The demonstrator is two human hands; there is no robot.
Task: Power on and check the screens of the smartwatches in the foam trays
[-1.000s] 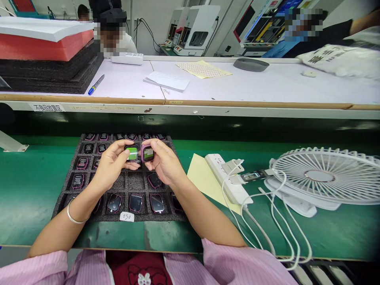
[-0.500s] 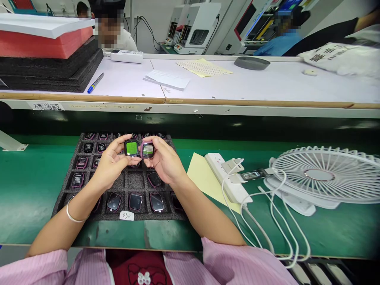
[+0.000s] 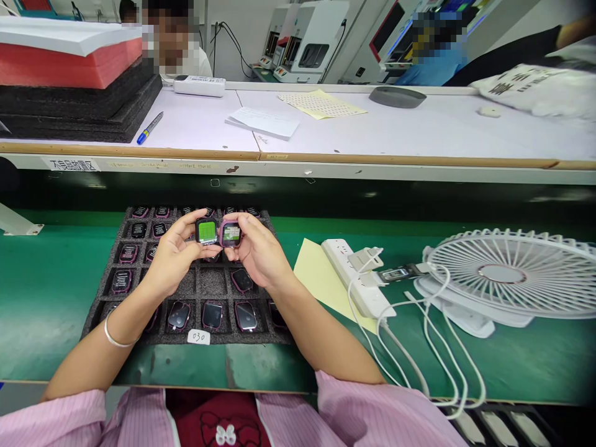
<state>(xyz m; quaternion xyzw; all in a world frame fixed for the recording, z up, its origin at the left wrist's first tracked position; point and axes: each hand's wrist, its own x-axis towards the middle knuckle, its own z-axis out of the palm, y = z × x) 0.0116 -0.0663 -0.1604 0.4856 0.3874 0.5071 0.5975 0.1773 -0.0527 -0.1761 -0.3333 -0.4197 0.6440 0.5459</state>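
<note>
Side by side above a foam tray, my two hands each hold a small smartwatch body without a strap. My left hand [image 3: 174, 254] grips a black smartwatch [image 3: 207, 231] by its edges, its screen lit bright green. Between the thumb and fingers of my right hand [image 3: 258, 251] is a purple-rimmed smartwatch [image 3: 231, 234], showing a screen of green and pale bands. The two watches are close together, edge to edge. Under them lies the dark grey foam tray [image 3: 214, 285], with smartwatches in many of its compartments; my hands and forearms hide part of it.
A white label [image 3: 198, 337] reading 030 sits at the tray's front edge. To the right are a yellow sheet [image 3: 307, 273], a power strip [image 3: 356, 279], loose white cables [image 3: 426, 347] and a white fan [image 3: 503, 273]. Foam blocks [image 3: 69, 105] stand on the shelf; people sit beyond it.
Both hands keep their hold on the two watches with almost no movement. The pattern on the right watch's screen looks slightly different. The camera view has shifted very slightly.
</note>
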